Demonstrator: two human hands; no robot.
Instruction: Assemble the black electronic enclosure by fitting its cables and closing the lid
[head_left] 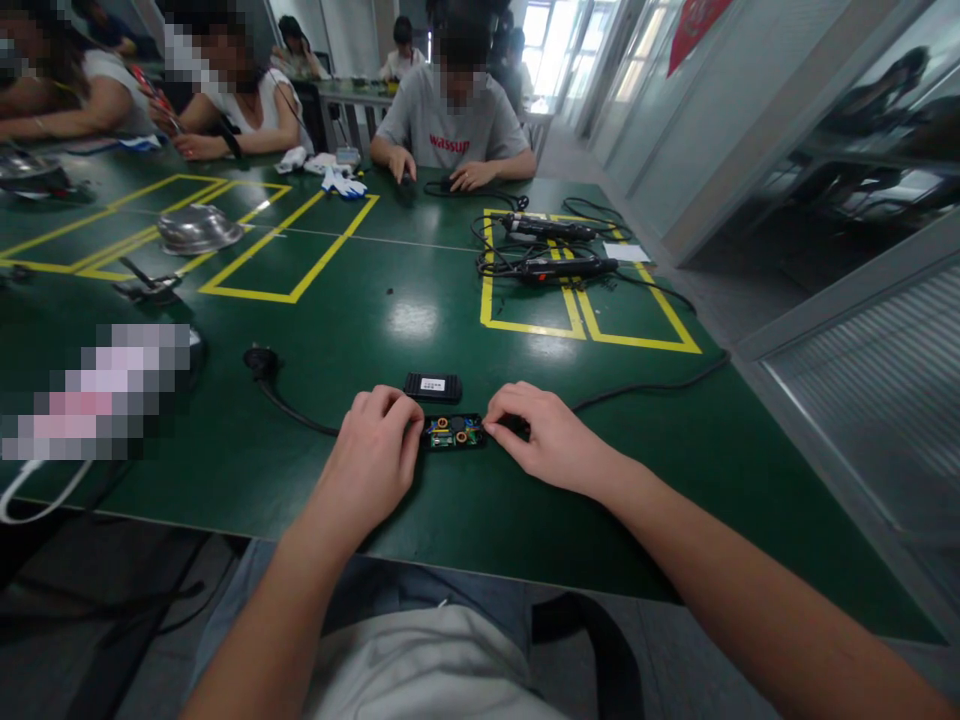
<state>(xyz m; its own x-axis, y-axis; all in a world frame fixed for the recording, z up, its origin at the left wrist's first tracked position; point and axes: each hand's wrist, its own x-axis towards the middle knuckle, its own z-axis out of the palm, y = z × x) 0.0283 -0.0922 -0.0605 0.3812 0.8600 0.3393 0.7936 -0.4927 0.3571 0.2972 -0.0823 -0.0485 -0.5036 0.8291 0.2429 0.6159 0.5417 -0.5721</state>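
Observation:
A small open black adapter case (454, 447) lies on the green table in front of me, its circuit board (442, 438) with copper-coloured ring coils facing up. My left hand (379, 440) is closed on the case's left end, thumb and fingers together. At the right end, my right hand (544, 440) pinches the case edge with thumb and forefinger; the exact contact is small and partly hidden. Just behind the case rests its black ribbed cover (433, 387) with a white label. A black cord with a plug (261, 362) runs to the left end, and another cord (645, 388) leads off right.
Two black corded electric screwdrivers (566, 267) lie inside yellow tape at the back right. Left are a metal bowl (199, 230), a small dark tool (146, 285) and a blurred-out object with a white cable. Across the table a person (454, 120) handles dark items; others sit further left.

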